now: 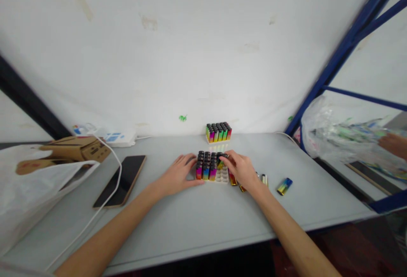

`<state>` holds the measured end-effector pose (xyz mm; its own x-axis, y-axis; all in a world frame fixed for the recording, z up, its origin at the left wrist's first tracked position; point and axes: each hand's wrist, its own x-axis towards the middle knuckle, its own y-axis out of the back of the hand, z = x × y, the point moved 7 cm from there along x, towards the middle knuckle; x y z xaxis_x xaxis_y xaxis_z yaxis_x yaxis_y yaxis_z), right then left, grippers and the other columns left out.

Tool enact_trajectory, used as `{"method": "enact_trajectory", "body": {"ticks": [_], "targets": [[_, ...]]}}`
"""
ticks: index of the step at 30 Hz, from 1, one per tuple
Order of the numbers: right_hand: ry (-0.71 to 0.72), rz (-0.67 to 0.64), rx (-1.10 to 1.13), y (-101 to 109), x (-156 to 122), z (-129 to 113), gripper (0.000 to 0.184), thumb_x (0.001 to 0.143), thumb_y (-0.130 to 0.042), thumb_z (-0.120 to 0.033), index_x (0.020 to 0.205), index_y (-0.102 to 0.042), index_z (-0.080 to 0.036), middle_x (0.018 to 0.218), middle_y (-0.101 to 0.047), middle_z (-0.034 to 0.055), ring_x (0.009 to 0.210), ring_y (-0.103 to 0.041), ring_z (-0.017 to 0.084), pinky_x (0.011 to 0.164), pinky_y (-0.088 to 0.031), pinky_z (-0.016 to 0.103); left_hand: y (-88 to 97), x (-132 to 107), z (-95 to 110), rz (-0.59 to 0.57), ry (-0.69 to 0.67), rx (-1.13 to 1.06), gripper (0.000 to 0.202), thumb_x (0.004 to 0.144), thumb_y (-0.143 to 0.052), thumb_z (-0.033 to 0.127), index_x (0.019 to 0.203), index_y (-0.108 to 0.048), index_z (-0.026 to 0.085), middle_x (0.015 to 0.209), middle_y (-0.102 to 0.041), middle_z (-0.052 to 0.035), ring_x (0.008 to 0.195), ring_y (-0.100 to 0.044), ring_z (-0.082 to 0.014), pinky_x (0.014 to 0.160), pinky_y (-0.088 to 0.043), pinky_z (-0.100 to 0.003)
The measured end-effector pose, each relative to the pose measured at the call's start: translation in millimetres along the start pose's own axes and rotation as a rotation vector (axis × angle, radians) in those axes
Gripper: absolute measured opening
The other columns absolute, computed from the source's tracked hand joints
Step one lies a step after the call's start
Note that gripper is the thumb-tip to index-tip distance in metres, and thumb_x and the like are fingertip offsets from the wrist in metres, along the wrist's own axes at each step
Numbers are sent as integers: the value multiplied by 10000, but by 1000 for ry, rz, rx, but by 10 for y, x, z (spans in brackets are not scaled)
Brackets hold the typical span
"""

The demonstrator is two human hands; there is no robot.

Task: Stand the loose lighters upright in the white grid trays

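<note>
Colourful lighters (206, 171) with black tops stand in rows in a white tray (223, 178) in front of me. My left hand (178, 175) grips the tray's left side, thumb at the front corner and fingers along the side. Over the right part of the tray, my right hand (242, 170) pinches a yellowish lighter (220, 163) by its top. Hollow slots show at the tray's front right. Loose lighters lie beside and partly under my right hand, among them a gold one (233, 179). Farther right lies a blue and yellow lighter (284, 186).
A second tray of lighters (218, 133) stands at the back by the wall. On the left are a phone (122, 181), a white cable (118, 179), a cardboard box (79, 147) and a plastic bag (38, 200). Another person's hand (394, 144) shows beyond the blue frame (337, 56).
</note>
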<state>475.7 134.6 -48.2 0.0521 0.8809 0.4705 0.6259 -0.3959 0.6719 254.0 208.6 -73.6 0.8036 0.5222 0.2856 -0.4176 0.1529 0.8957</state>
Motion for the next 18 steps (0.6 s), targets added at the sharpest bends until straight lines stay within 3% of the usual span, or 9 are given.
{"method": "enact_trajectory", "body": {"ticks": [4,9,15,18], "targets": [[1,-57,-9,-42,0,-2,492,1089,-451,-664,980,-704,-256,673,-709,24,576,-640,208,614,-429,296,-5,-1,-6,1,8,-9,804,913,-668,783,1480,-601,217,1529,-600,-182,1420,-569,-385,1264,-408,-586],[-15,-13,-263,25,28,54,497,1085,-477,-662,1019,-735,-242,767,-769,75,641,-679,217,597,-372,289,5,5,-10,23,-6,-22,801,907,-676,780,1467,-617,211,1523,-605,-184,1404,-579,-391,1251,-424,-584],[74,-104,-296,-57,37,-60,376,1110,-517,-548,1100,-741,-247,938,-815,93,739,-720,221,647,-419,289,-6,10,-23,22,-11,-5,784,913,-667,779,1460,-619,220,1514,-610,-173,1393,-582,-379,1229,-451,-557],[-7,-122,-371,-87,38,-62,360,1091,-571,-538,1011,-754,-239,875,-808,100,691,-705,219,604,-372,290,-16,16,-36,23,0,-4,801,907,-669,784,1449,-628,197,1507,-608,-190,1392,-577,-388,1226,-454,-561]]}}
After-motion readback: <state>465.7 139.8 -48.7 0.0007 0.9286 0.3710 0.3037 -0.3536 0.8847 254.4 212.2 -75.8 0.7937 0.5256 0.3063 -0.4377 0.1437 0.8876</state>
